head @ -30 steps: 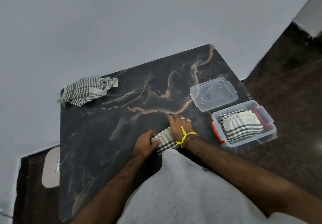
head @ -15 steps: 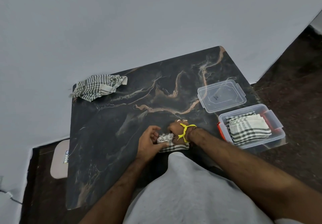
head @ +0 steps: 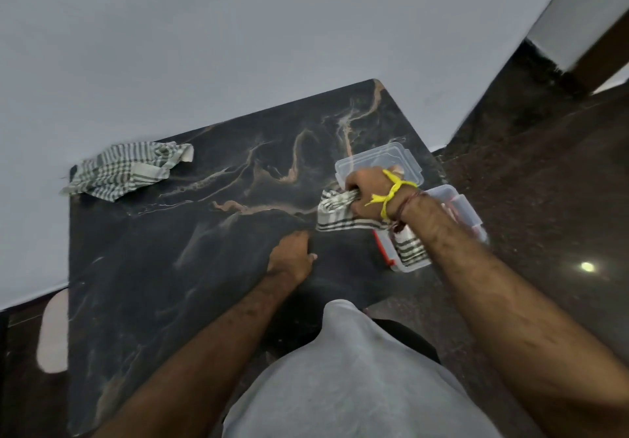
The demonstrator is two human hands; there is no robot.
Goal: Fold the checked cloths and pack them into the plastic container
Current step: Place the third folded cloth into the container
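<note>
While the right hand [head: 369, 196] hangs above the counter's right side, its fingers [head: 352, 185] are clamped on a folded green-and-white checked cloth [head: 335, 214], bunched at the grip, lower edge hanging loose. Cloth sits just left of the clear plastic container with red latches [head: 452, 206], raised off the dark marbled counter [head: 190, 267]. Container mostly hidden by the right forearm; inside it, a folded checked cloth already packed [head: 410, 250] shows at the near end. Clear plastic lid [head: 377, 162] lies flat just beyond the container, partly behind the hand. Yellow thread band [head: 391, 192] tied at the right wrist. Left hand [head: 292, 253] rests on the counter, near the front edge, fingers together and slightly curled, holding nothing. Crumpled unfolded checked cloth [head: 126, 170] lies at the far left corner, well apart from both hands. Slight motion blur throughout.
</note>
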